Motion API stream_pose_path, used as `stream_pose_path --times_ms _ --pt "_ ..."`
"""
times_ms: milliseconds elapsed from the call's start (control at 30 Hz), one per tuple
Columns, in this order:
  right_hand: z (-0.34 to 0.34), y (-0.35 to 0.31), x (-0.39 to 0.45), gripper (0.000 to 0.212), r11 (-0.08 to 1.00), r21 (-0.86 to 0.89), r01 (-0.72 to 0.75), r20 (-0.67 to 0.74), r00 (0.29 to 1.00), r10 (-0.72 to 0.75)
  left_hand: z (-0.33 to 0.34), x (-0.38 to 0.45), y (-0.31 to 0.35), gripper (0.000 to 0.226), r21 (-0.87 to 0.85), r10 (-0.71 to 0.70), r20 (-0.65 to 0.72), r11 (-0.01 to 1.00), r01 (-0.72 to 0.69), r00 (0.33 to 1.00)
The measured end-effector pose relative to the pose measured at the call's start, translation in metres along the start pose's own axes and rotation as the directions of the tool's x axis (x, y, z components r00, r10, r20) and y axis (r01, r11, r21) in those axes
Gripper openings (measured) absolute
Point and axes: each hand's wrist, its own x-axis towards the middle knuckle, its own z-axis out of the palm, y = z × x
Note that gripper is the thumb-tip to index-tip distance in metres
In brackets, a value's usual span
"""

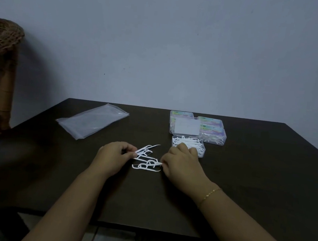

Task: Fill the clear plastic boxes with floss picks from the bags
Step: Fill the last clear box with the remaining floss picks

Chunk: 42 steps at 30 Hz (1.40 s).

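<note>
The left hand (114, 155) pinched a small bundle of white floss picks (145, 149) between thumb and curled fingers, their pointed ends fanning up and away towards the right. The right hand (181, 164) lay just across from it, fingers curled down, its fingertips on the end of one of the loose picks (147, 165) scattered on the dark worktop (245, 187) between the two hands; whether it actually gripped that pick could not be told. A thin gold bracelet (210, 193) circled the right wrist.

Just beyond the right hand, touching its knuckles in the view, sat an open clear box (196, 146) partly filled with picks. Its lid (187, 127) stood up behind it. Further back and to the right of that were closed clear boxes (214, 134) with coloured labels, stacked and set close together, also holding picks.

Well beyond the left hand and off to its left, a flat, clear plastic bag (93, 120) lay on the worktop. Far to the left, past the worktop's edge, stood a wicker chair (0, 50).
</note>
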Motion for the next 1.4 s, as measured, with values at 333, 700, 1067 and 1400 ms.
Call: stream_pose_path --times_ms 333,700,1067,1400 --pt "-0.013 0.02 0.002 0.017 0.953 0.25 -0.169 -0.017 0.984 0.178 0.002 -0.007 0.015 0.004 0.126 0.029 0.002 0.992 -0.03 1.0" --pt "-0.028 0.072 0.011 0.016 0.84 0.354 -0.412 -0.114 0.872 0.476 0.018 -0.003 0.037 0.006 0.077 0.183 -0.136 0.982 -0.174 0.974" --pt "-0.015 0.083 0.019 0.033 0.849 0.263 -0.459 -0.056 0.871 0.488 0.041 0.019 0.071 0.014 -0.008 0.286 -0.236 0.955 -0.296 0.929" --pt "-0.01 0.094 0.015 0.024 0.742 0.405 -0.534 -0.203 0.739 0.642 0.059 0.043 0.108 0.031 -0.124 0.305 -0.11 0.94 -0.318 0.946"
